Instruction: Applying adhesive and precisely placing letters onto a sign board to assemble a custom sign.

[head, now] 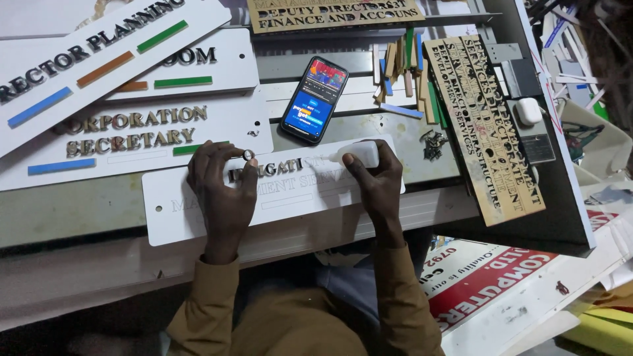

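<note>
A small ring-shaped letter piece (pixel 248 155) is pinched by the left hand (pixel 221 191) over the white sign plate (pixel 191 214) at the workbench's near edge. A white glue bottle (pixel 359 155) is gripped by the right hand (pixel 376 181). Glue should be dosed sparingly and the piece aligned on its outline. The phone (pixel 314 99) and loose screws (pixel 433 144) are kept just behind.

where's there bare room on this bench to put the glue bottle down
Bare grey bench lies left of the white sign plate, below the finished sign. A smaller patch sits between the phone and the screws. The colour strips and wooden stencil crowd the right.
</note>
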